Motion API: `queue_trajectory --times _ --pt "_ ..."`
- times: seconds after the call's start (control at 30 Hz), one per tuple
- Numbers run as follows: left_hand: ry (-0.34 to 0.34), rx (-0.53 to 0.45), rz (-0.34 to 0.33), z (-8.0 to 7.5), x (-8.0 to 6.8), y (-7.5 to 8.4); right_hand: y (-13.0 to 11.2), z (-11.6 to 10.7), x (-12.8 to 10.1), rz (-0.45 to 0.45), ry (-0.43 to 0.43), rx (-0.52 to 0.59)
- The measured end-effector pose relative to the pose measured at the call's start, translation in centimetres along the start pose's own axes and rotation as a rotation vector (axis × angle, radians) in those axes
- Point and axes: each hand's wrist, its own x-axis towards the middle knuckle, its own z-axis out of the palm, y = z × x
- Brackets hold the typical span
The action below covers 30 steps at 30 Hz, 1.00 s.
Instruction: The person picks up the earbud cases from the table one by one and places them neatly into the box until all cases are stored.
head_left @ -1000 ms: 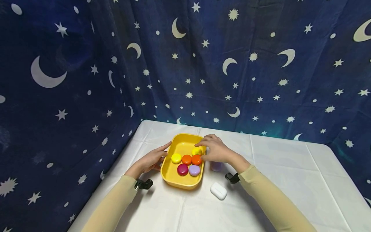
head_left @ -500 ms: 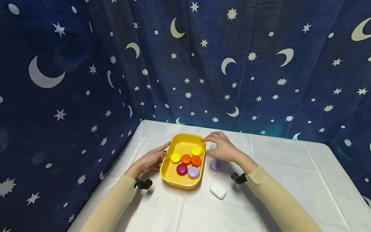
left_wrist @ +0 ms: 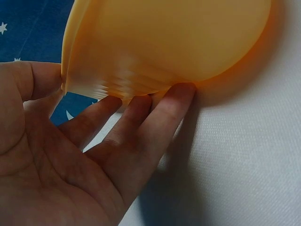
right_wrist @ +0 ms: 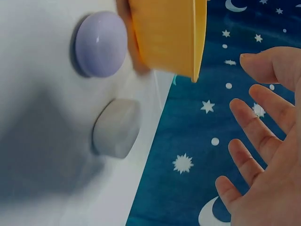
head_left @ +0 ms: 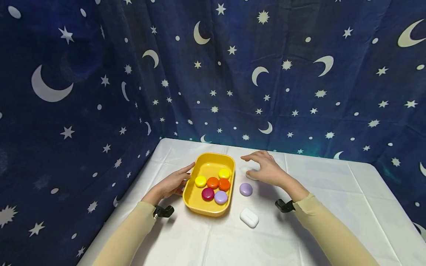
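Observation:
My left hand rests against the outer left side of a yellow tray. In the left wrist view its fingers touch the outer wall and the thumb meets the rim. In the tray lie two yellow discs, two orange discs, one dark red disc and one lilac disc. Right of the tray, my right hand hovers over the table, fingers spread, holding nothing. Below it sits a whitish rounded piece, mostly hidden in the head view. Another lilac disc lies close by.
A white rounded case lies on the white-covered table, in front of the loose lilac disc. A dark blue curtain with stars and moons hangs behind the table and along its left side.
My right hand has lifted away from the yellow disc in the tray and moved right, uncovering the loose lilac disc. My left hand stays at the tray's side.

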Motion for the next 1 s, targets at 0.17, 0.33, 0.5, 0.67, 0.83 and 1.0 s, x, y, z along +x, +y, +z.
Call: queue_trajectory --times 0.17,0.33,0.5,0.67,0.83,1.0 --pt "0.01 -0.003 -0.003 -0.1 -0.1 -0.1 1.1 -0.1 -0.5 -0.005 0.015 -0.006" --pt "0.014 -0.004 -0.007 -0.1 -0.1 -0.1 2.0 -0.2 -1.0 0.008 0.028 -0.013" --pt "0.006 0.009 -0.002 -0.1 0.0 -0.1 3.1 -0.2 -1.4 0.034 0.031 -0.023" --pt "0.008 0.0 0.001 -0.1 0.0 -0.1 4.0 -0.2 -1.6 0.037 0.046 -0.02" --pt "0.013 -0.012 -0.002 0.0 0.1 -0.1 4.8 0.0 -1.7 0.059 0.045 -0.014" --pt "0.018 -0.01 -0.007 0.0 0.1 -0.1 5.5 0.2 -1.7 0.087 0.037 0.012"
